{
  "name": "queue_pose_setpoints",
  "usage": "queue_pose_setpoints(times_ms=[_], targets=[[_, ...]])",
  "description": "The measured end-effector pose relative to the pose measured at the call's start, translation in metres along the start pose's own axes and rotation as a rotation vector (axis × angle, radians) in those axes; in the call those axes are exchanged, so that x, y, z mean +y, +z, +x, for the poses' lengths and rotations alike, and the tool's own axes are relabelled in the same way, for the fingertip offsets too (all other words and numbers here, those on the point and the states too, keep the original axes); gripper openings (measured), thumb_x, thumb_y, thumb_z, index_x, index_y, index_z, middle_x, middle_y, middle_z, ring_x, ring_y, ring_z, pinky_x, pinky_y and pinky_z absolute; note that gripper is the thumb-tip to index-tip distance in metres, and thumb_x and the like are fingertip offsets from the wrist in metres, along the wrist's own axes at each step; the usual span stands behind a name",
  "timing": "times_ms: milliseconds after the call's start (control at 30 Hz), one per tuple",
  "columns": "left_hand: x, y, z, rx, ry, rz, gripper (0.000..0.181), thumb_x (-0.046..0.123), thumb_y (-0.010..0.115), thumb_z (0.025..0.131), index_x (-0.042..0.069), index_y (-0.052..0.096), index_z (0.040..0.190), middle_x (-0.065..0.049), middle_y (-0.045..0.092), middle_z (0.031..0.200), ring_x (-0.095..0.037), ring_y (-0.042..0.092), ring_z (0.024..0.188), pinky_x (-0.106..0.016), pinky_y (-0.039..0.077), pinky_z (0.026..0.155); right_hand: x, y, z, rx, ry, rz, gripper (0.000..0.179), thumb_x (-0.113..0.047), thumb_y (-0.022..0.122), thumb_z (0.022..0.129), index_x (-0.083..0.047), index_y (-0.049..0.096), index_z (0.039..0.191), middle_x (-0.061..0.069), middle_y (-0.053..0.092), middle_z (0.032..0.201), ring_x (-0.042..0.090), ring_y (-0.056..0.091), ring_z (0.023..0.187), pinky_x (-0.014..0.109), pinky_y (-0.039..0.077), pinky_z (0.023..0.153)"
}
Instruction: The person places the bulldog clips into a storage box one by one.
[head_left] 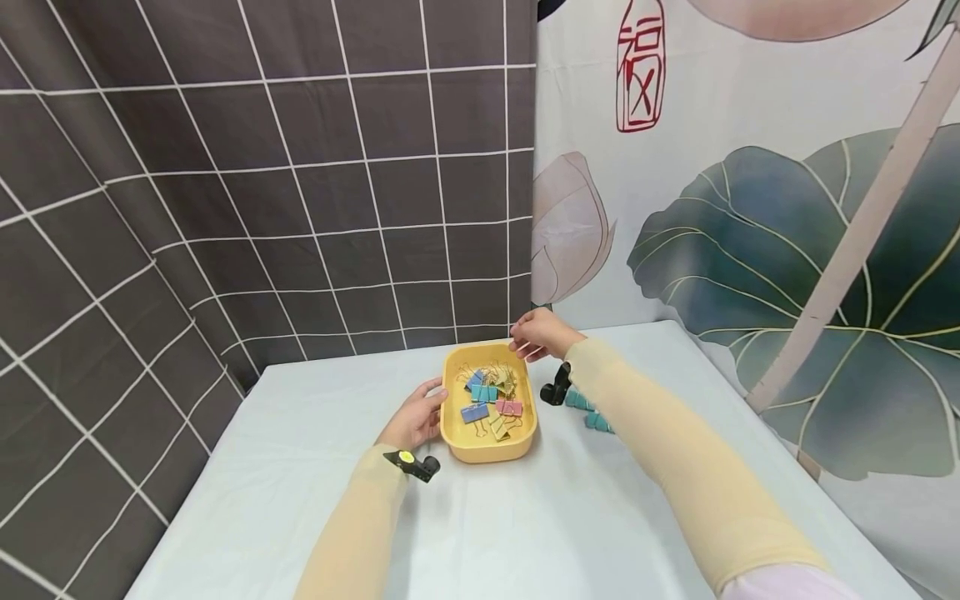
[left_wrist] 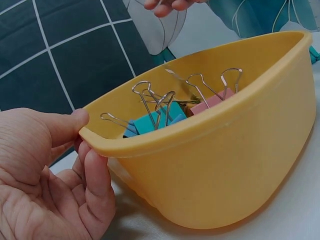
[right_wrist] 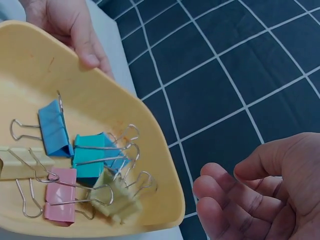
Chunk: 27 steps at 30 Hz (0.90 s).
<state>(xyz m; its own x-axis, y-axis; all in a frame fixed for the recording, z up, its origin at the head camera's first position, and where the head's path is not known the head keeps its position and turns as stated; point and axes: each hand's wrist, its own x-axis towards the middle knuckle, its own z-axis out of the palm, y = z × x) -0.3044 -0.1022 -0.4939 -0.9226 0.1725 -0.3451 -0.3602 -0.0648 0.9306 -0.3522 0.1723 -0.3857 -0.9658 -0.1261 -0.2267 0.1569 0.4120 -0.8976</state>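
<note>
A yellow plastic tub (head_left: 489, 452) stands on the table with several binder clips in it. My left hand (head_left: 414, 417) pinches the tub's left rim, thumb over the edge and fingers underneath, as the left wrist view shows. My right hand (right_wrist: 270, 192) hovers beside the far right rim, fingers loosely curled, nothing held. Inside the tub lie a teal clip (right_wrist: 90, 156), a blue clip (right_wrist: 54, 128), a pink clip (right_wrist: 60, 196) and a yellow clip (right_wrist: 22, 164). Another yellow clip (right_wrist: 116, 200) looks blurred in the right wrist view.
Teal binder clips (head_left: 598, 422) lie on the white-covered table (head_left: 480, 533) right of the tub, partly behind my right forearm. A dark gridded cloth (head_left: 390, 200) hangs behind and to the left. A lotus-print cloth (head_left: 585, 100) hangs behind and to the right.
</note>
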Motion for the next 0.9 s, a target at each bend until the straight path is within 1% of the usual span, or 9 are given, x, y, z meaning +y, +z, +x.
queue_pose_setpoints(times_ms=[133,167,267,400,500,700,900], targets=[[0.0,0.0,0.0,0.003,0.005,0.003,0.049,0.025,0.054,0.106,0.021,0.041,0.153,-0.019,0.059,0.132,-0.016,0.063,0.09,-0.024,0.054,0.072,-0.002,-0.003,-0.003,0.002,-0.009,-0.015,0.031,-0.015,0.056,0.103,0.007,0.06,0.124,0.015,0.071,0.099,0.023,0.071,0.078,0.034,0.06,0.071],[0.0,0.0,0.0,0.004,0.007,0.007,0.049,0.025,0.054,0.106,0.022,0.041,0.153,-0.019,0.059,0.132,-0.015,0.063,0.09,-0.024,0.054,0.072,-0.002,-0.005,-0.004,0.0,-0.007,-0.015,0.03,-0.015,0.056,0.103,0.006,0.06,0.123,0.016,0.071,0.1,0.024,0.071,0.079,0.035,0.061,0.073],[0.0,0.001,0.0,0.007,0.003,0.006,0.049,0.025,0.054,0.106,0.022,0.041,0.153,-0.018,0.059,0.131,-0.014,0.062,0.088,-0.023,0.053,0.07,0.0,-0.011,-0.006,0.001,0.001,-0.021,0.026,-0.016,0.056,0.103,0.004,0.06,0.12,0.016,0.071,0.101,0.024,0.071,0.079,0.037,0.061,0.075],[0.0,0.001,0.0,0.003,0.005,0.004,0.049,0.024,0.054,0.107,0.021,0.04,0.153,-0.019,0.06,0.129,-0.014,0.062,0.086,-0.022,0.053,0.068,0.007,-0.021,-0.008,-0.003,0.014,-0.029,0.024,-0.016,0.056,0.103,0.002,0.059,0.118,0.016,0.071,0.1,0.021,0.07,0.076,0.034,0.061,0.071],[0.0,0.001,0.0,0.007,0.004,-0.001,0.048,0.024,0.053,0.107,0.021,0.041,0.153,-0.019,0.06,0.13,-0.015,0.062,0.087,-0.023,0.053,0.069,0.014,-0.029,-0.009,-0.002,0.029,-0.041,0.025,-0.017,0.055,0.103,0.004,0.058,0.118,0.014,0.072,0.098,0.02,0.069,0.074,0.032,0.06,0.069],[0.001,0.001,-0.001,0.021,0.0,0.006,0.047,0.025,0.053,0.107,0.023,0.042,0.152,-0.018,0.06,0.13,-0.015,0.062,0.089,-0.023,0.053,0.069,0.033,-0.049,-0.009,-0.003,0.061,-0.061,0.026,-0.017,0.054,0.104,0.004,0.057,0.118,0.015,0.071,0.099,0.02,0.07,0.075,0.032,0.061,0.07],[0.001,0.002,-0.001,0.016,-0.006,-0.002,0.046,0.024,0.053,0.107,0.023,0.043,0.152,-0.018,0.06,0.131,-0.015,0.062,0.089,-0.022,0.053,0.068,0.054,-0.066,-0.01,0.01,0.117,-0.062,0.031,-0.017,0.053,0.105,0.005,0.054,0.126,0.016,0.07,0.103,0.02,0.07,0.077,0.032,0.061,0.072]])
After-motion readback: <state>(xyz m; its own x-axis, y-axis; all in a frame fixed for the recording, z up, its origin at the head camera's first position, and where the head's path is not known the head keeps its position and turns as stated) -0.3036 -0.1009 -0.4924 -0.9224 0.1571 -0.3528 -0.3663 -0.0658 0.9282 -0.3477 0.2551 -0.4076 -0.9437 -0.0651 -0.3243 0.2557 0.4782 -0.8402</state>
